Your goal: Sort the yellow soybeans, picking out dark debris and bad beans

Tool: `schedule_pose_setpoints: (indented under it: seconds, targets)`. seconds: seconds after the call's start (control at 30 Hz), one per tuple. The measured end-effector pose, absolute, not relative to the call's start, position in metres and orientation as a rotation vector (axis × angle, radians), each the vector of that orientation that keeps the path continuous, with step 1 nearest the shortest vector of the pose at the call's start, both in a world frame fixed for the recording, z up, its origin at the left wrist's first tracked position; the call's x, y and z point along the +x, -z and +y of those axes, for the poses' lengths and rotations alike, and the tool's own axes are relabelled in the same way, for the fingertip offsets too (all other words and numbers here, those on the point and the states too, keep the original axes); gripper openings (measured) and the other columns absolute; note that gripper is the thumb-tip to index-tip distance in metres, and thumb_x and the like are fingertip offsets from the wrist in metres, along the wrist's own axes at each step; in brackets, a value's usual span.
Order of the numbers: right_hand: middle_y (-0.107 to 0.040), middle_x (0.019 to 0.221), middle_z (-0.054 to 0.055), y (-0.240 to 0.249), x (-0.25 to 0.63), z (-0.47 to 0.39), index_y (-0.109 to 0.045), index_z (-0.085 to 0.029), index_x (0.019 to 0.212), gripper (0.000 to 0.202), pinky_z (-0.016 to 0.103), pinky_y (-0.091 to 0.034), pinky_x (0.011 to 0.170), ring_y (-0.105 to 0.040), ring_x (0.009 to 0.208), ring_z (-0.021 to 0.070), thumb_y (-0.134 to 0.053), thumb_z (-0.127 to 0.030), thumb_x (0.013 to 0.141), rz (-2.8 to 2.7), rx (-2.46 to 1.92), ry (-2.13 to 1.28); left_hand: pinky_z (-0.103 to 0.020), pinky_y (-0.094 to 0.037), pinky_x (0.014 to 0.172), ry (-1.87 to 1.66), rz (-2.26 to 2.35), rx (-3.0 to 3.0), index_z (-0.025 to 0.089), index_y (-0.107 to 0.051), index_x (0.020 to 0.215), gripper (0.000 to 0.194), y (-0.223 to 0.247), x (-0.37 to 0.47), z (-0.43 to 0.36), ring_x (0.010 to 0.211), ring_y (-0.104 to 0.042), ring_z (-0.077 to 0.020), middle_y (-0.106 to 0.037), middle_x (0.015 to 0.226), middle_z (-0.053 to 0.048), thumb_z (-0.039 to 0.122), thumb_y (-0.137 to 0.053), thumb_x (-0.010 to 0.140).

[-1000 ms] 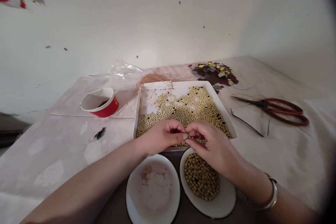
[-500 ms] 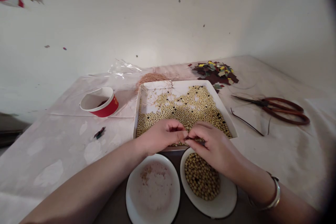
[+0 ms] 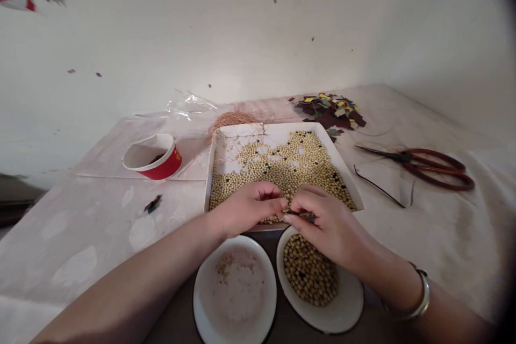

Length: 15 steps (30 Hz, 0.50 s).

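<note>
My left hand (image 3: 258, 205) and my right hand (image 3: 320, 220) meet over the near edge of a white tray (image 3: 360, 193). Both are closed in a pinch, fingertips touching or nearly so. Between them is something small and dark, too hidden to name. Pale yellow beads (image 3: 282, 172) with a few dark ones cover most of the tray. Below my right hand, a white bowl (image 3: 342, 314) holds larger brownish-yellow beads (image 3: 308, 271). Beside it, under my left wrist, another white bowl (image 3: 237, 301) contains only scattered crumbs.
Scissors (image 3: 433, 168) with reddish-brown handles lie at right, near a thin dark strip (image 3: 379, 186). Behind the tray are a heap of coloured scraps (image 3: 330, 110) and a bundle of reddish fibres (image 3: 234, 120). A red paper cup (image 3: 165, 164) and clear plastic wrap (image 3: 191, 105) are at left.
Both hands stay pinched in the same place, with only a very slight shift of the fingertips. Everything else rests where it was.
</note>
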State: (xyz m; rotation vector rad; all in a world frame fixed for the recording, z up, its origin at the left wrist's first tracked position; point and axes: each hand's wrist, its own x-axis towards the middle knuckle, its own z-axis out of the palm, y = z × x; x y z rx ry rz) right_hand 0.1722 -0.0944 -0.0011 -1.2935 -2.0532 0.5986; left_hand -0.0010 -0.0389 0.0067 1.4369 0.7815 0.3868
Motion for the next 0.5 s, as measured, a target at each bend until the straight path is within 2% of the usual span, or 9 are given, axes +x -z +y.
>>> schedule_pose_setpoints:
  seconds: [0.13,0.23,0.5]
  targets:
    - [-0.047,0.068,0.0,-0.001,0.173,-0.095,-0.042,-0.018,0.063,0.026,0.028,-0.035,0.062,-0.047,0.068,0.0137,-0.042,-0.021,0.089,-2.079,-1.288,-0.597,-0.02,-0.034,0.057,-0.39,0.799,1.426,0.014,-0.056,0.073,0.017,-0.008,0.0,-0.039,0.06,-0.044,-0.0071,-0.05,0.064,0.004,0.029,-0.055,0.081]
    - [-0.049,0.07,0.001,-0.006,0.173,-0.096,-0.042,-0.019,0.066,0.023,0.028,-0.036,0.063,-0.047,0.07,0.0141,-0.04,-0.019,0.089,-2.086,-1.272,-0.616,-0.021,-0.035,0.059,-0.394,0.797,1.426,0.014,-0.056,0.074,0.015,-0.01,0.001,-0.039,0.061,-0.045,-0.007,-0.051,0.065,0.004,0.027,-0.055,0.081]
    - [-0.054,0.077,0.001,-0.023,0.18,-0.104,-0.051,-0.019,0.073,0.011,0.027,-0.04,0.068,-0.051,0.076,0.0135,-0.051,-0.011,0.08,-2.186,-1.188,-0.775,-0.022,-0.039,0.063,-0.395,0.794,1.409,0.014,-0.054,0.078,0.016,-0.005,0.0,-0.039,0.062,-0.05,-0.008,-0.055,0.068,0.002,0.029,-0.055,0.08]
